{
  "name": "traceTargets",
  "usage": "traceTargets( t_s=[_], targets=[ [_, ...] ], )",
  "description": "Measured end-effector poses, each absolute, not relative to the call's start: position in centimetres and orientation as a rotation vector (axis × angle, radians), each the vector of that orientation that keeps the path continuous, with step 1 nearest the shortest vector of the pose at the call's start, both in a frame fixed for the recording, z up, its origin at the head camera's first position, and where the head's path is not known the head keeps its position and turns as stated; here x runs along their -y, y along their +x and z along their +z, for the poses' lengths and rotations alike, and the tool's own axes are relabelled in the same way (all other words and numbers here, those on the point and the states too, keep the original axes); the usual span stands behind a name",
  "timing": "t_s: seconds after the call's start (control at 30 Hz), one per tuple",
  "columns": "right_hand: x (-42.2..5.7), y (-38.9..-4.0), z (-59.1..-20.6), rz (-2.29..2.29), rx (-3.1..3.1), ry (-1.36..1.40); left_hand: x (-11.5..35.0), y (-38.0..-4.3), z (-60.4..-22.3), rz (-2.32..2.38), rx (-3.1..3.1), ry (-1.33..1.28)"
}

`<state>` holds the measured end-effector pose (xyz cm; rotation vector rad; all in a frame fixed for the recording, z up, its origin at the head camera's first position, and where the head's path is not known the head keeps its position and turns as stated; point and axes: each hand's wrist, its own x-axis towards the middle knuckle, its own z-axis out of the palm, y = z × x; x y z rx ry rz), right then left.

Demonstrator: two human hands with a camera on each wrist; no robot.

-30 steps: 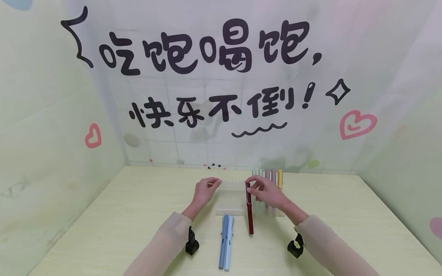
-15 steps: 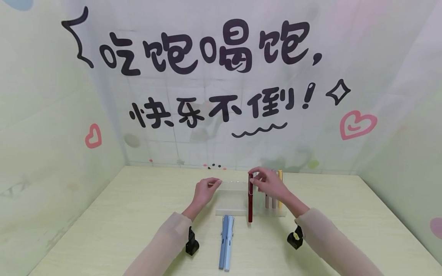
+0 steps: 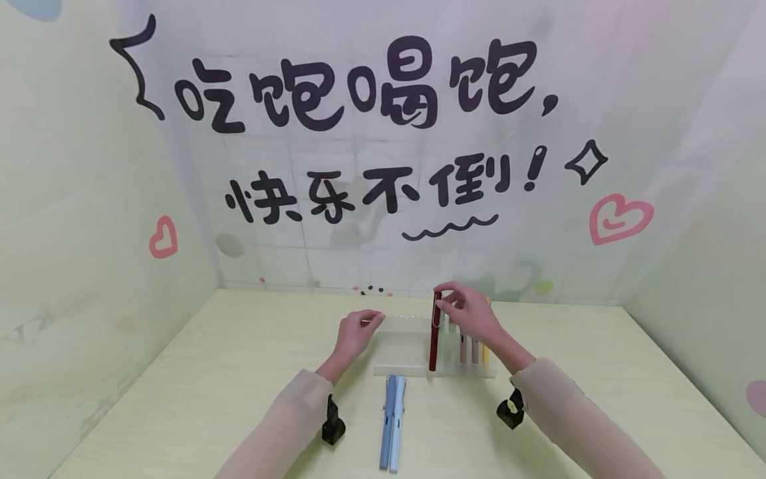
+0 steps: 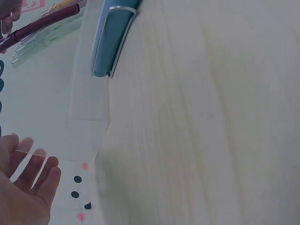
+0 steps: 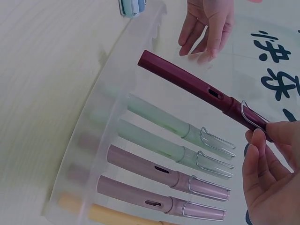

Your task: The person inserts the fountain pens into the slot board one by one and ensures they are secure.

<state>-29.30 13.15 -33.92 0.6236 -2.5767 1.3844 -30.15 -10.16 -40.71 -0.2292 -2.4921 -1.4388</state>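
Note:
My right hand (image 3: 473, 313) pinches a dark red fountain pen (image 3: 433, 342) by its clipped cap end. The pen stands nearly upright, its lower end close to the front ledge of a clear pen stand (image 3: 399, 350). In the right wrist view, that lower end hangs over the stand beside a mint green pen (image 5: 161, 118). My left hand (image 3: 355, 334) holds the stand's upper left edge between thumb and fingers, seen through the clear panel in the left wrist view. Two mauve pens (image 5: 140, 168) and a yellow pen (image 5: 117, 216) sit in the stand's right part, beyond a second mint green one.
A darker blue pen (image 3: 387, 422) and a light blue pen (image 3: 396, 426) lie side by side on the pale wooden table (image 3: 239, 399), in front of the stand. A printed cloth backdrop (image 3: 335, 259) closes off the back.
My right hand has lifted the dark red pen up and back, from in front of the stand to its front ledge, and the pen is straighter. My left hand stays on the stand.

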Motion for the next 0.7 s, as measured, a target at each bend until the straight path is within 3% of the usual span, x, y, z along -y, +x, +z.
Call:
traceTargets(
  t_s=[0.7],
  targets=[
    [-12.6, -29.6, -35.4, 1.153, 2.383, 0.62, 10.1, -30.1, -40.7, -1.438, 2.481, -0.24]
  ],
)
